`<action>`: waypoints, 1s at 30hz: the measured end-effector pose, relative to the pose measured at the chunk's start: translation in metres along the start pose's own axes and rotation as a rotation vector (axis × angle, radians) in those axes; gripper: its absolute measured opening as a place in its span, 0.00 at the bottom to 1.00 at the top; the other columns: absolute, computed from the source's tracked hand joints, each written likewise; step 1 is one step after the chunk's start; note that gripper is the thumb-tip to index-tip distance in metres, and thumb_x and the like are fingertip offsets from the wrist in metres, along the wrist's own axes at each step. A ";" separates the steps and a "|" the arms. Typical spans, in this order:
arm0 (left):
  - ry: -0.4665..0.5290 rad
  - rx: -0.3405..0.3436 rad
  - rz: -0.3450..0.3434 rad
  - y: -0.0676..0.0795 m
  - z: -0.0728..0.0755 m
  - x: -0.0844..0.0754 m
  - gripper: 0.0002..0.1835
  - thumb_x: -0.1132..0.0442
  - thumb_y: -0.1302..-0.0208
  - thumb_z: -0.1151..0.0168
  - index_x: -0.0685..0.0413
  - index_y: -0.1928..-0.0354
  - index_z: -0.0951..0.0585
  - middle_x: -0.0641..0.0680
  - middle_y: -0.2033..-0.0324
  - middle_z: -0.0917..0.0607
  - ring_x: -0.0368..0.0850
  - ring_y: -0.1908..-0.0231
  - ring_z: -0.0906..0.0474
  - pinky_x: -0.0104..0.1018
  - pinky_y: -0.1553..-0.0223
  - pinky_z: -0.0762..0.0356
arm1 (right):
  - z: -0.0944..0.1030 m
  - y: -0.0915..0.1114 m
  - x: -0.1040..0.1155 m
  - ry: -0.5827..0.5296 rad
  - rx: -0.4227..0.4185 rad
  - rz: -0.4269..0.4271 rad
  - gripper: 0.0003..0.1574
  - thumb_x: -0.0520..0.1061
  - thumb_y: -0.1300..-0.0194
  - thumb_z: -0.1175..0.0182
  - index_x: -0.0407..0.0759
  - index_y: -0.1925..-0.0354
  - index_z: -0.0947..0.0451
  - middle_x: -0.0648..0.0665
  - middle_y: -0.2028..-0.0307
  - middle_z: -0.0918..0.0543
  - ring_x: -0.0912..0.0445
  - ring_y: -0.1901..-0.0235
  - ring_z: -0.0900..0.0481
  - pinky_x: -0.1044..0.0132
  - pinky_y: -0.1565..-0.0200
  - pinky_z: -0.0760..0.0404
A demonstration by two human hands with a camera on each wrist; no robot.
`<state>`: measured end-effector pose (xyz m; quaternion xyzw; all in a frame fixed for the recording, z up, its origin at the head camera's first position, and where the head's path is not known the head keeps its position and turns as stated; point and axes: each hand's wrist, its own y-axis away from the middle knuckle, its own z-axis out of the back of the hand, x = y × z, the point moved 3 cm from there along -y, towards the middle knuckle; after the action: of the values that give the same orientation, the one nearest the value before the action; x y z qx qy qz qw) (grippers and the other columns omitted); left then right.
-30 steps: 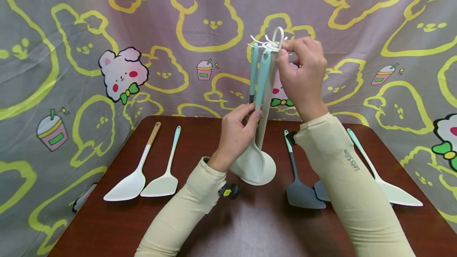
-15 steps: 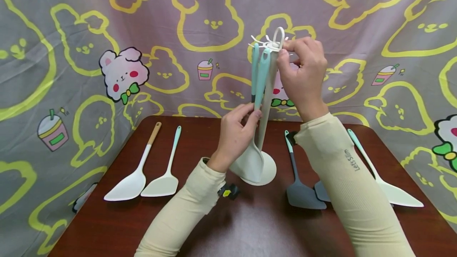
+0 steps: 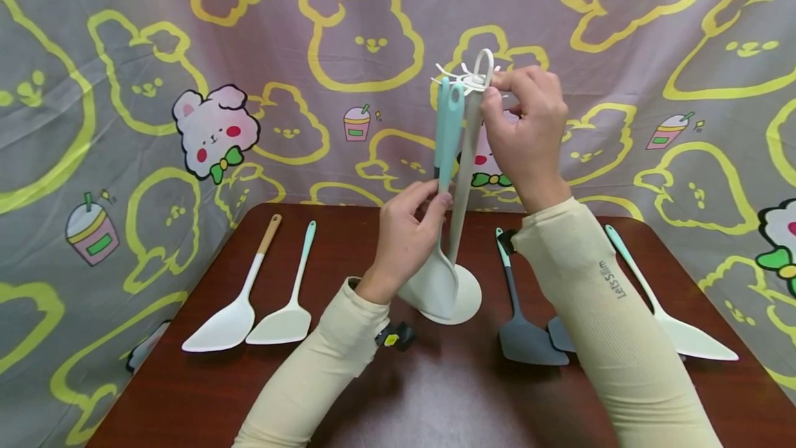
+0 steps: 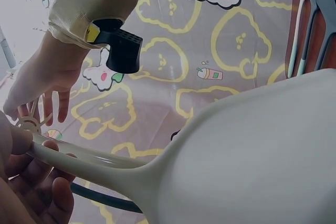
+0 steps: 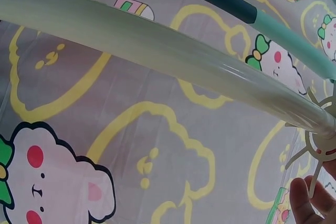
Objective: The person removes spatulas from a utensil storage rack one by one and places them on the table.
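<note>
My left hand (image 3: 407, 237) pinches a white spatula (image 3: 440, 289) by the lower part of its mint handle, blade hanging down. The handle's holed tip stands close to the hooks of a white utensil rack (image 3: 466, 185); whether it touches one cannot be told. At the top of the rack, beside the loop, my right hand (image 3: 528, 130) grips a hook or the rim between thumb and fingers. Behind the held spatula hangs a second utensil with a mint and dark grey handle (image 5: 231, 3); its lower end is hidden. The white blade (image 4: 252, 156) fills much of the left wrist view.
On the brown table (image 3: 423, 393), a wooden-handled white spatula (image 3: 226, 320) and a mint-handled one (image 3: 282, 323) lie left. To the right lie a grey spatula (image 3: 528, 341), another grey one (image 3: 560, 334) partly under my sleeve, and a white one (image 3: 693, 337). A patterned cloth (image 3: 373, 12) hangs behind.
My left hand and the spatula's handle tip have shifted slightly left, away from the rack's pole. The right hand keeps its hold on the rack's top.
</note>
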<state>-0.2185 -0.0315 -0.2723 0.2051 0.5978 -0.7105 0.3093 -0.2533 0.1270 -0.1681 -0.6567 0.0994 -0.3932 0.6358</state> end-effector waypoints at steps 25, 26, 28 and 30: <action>-0.344 0.023 -0.001 0.001 0.059 0.003 0.07 0.62 0.34 0.36 0.57 0.60 0.14 0.53 0.73 0.14 0.41 0.76 0.24 0.30 0.77 0.28 | -0.002 0.000 0.001 0.000 -0.003 0.007 0.16 0.44 0.36 0.44 0.37 0.64 0.13 0.39 0.64 0.14 0.70 0.60 0.34 0.79 0.65 0.32; -0.365 0.030 0.005 0.000 0.062 0.003 0.06 0.62 0.34 0.36 0.57 0.61 0.14 0.52 0.75 0.15 0.40 0.78 0.26 0.30 0.78 0.30 | -0.002 0.000 0.001 0.000 -0.003 0.005 0.16 0.44 0.36 0.45 0.37 0.64 0.13 0.39 0.64 0.14 0.70 0.60 0.34 0.79 0.65 0.32; -0.394 0.045 0.018 -0.003 0.069 0.004 0.06 0.62 0.34 0.36 0.57 0.62 0.14 0.52 0.77 0.17 0.41 0.82 0.30 0.30 0.80 0.34 | -0.002 0.000 0.001 0.002 -0.003 -0.002 0.16 0.44 0.36 0.44 0.37 0.64 0.13 0.39 0.64 0.14 0.70 0.59 0.34 0.80 0.65 0.32; -0.410 0.060 0.039 -0.005 0.076 0.006 0.06 0.62 0.34 0.37 0.57 0.63 0.15 0.52 0.79 0.18 0.41 0.84 0.34 0.30 0.81 0.36 | -0.002 0.001 0.001 0.004 -0.002 -0.009 0.15 0.44 0.36 0.44 0.37 0.64 0.13 0.39 0.64 0.14 0.70 0.59 0.34 0.80 0.65 0.32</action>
<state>-0.2209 -0.1061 -0.2576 0.0770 0.4968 -0.7487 0.4321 -0.2538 0.1251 -0.1685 -0.6571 0.0983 -0.3971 0.6332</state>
